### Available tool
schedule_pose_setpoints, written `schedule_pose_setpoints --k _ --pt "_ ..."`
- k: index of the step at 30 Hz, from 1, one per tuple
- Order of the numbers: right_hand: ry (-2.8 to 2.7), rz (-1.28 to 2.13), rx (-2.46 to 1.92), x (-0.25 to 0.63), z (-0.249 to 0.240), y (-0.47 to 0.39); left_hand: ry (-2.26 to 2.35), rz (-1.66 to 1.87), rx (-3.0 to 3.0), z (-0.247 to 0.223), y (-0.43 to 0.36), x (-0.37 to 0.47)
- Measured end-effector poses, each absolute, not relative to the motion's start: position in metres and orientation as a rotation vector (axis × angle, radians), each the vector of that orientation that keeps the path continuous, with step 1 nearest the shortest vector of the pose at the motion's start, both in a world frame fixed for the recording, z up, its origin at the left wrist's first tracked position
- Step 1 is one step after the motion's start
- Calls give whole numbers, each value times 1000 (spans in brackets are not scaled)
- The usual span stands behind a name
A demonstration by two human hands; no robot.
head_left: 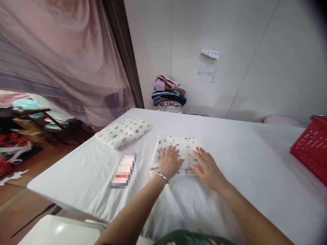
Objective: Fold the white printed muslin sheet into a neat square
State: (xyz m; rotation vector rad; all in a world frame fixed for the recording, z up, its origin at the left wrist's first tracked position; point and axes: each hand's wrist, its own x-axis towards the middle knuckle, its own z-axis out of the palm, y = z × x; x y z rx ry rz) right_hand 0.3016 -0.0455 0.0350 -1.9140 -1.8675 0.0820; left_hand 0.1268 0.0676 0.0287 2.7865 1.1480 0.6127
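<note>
A folded white cloth (189, 143) with small printed figures lies flat on the white-covered table (245, 153). My left hand (170, 160) rests on its left half, fingers spread, a bracelet (162, 177) around the wrist. On the cloth's right side lies my right hand (208, 168), also with its fingers apart, its palm near the front right corner. Neither hand grasps anything. Another folded white cloth (125, 132), printed with grey, blue and yellow shapes, sits to the left, apart from both hands.
A blurred-out phone-like object (124, 170) lies left of my left forearm. At the right edge stands a red basket (311, 146). Behind the table, a stack of folded fabrics (169, 93) leans near the wall. A pink curtain (76, 61) hangs at left, above a white stool (61, 231).
</note>
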Motion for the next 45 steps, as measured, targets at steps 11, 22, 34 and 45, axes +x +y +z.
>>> schedule_pose_setpoints --k 11,22,34,45 --pt "-1544 463 -2055 341 -31 -31 1474 561 2212 -11 86 72" --pt "-939 781 -2241 363 8 14 1577 443 1573 14 143 70" --pt "-1166 684 -2300 349 1 18 1390 555 1290 7 144 73" --pt "-850 650 -1731 356 21 4 1150 649 1259 46 164 102"
